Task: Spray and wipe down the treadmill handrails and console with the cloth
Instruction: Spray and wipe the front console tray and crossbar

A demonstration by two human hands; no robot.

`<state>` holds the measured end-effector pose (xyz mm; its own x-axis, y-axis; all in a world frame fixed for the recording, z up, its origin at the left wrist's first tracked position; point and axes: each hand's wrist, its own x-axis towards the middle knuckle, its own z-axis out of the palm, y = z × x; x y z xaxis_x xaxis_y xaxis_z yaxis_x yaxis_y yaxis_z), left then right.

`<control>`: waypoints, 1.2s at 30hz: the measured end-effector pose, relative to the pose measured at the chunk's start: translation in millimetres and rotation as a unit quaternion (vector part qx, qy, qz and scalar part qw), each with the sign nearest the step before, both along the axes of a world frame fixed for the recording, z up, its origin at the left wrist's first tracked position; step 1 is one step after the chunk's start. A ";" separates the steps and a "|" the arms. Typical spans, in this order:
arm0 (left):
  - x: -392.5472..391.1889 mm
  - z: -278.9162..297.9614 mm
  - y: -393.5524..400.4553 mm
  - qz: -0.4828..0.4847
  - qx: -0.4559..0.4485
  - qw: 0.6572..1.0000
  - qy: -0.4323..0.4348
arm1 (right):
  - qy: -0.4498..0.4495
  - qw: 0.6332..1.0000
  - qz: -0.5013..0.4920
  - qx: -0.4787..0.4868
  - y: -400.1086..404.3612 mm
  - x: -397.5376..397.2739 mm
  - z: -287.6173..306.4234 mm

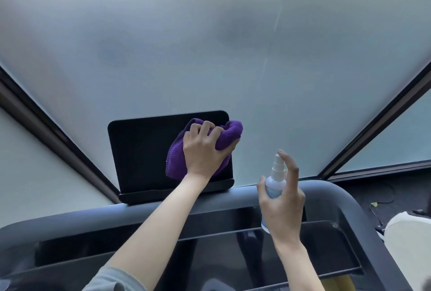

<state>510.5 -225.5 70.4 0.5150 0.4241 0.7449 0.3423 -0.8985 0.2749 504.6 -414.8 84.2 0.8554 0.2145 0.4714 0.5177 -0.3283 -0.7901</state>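
The treadmill's black console screen (140, 153) stands upright on the grey handrail frame (70, 223). My left hand (203, 150) grips a bunched purple cloth (229, 135) and presses it against the right part of the screen. To the right and nearer to me, my right hand (283, 199) holds a small white spray bottle (275, 180) upright. Its forefinger is raised beside the nozzle, which points left toward the console.
A frosted glass wall (210, 57) with dark frame bars (373, 125) fills the space behind the treadmill. A black tray shelf (326, 248) runs below the handrail. At the right lie dark floor with cables (377, 209) and a white rounded object (408, 239).
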 end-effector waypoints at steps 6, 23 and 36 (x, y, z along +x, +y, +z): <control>-32.2 -19.1 -15.6 -0.034 -0.034 0.999 0.020 | 0.006 1.000 -0.018 0.004 -12.3 -0.6 0.9; -74.1 -5.2 34.1 0.031 -0.101 0.994 -0.004 | 0.001 1.000 -0.008 -0.012 -8.4 -11.5 -3.4; -174.0 -22.6 64.8 0.100 -0.274 0.956 -0.014 | -0.029 0.996 0.076 -0.024 58.8 -51.3 3.4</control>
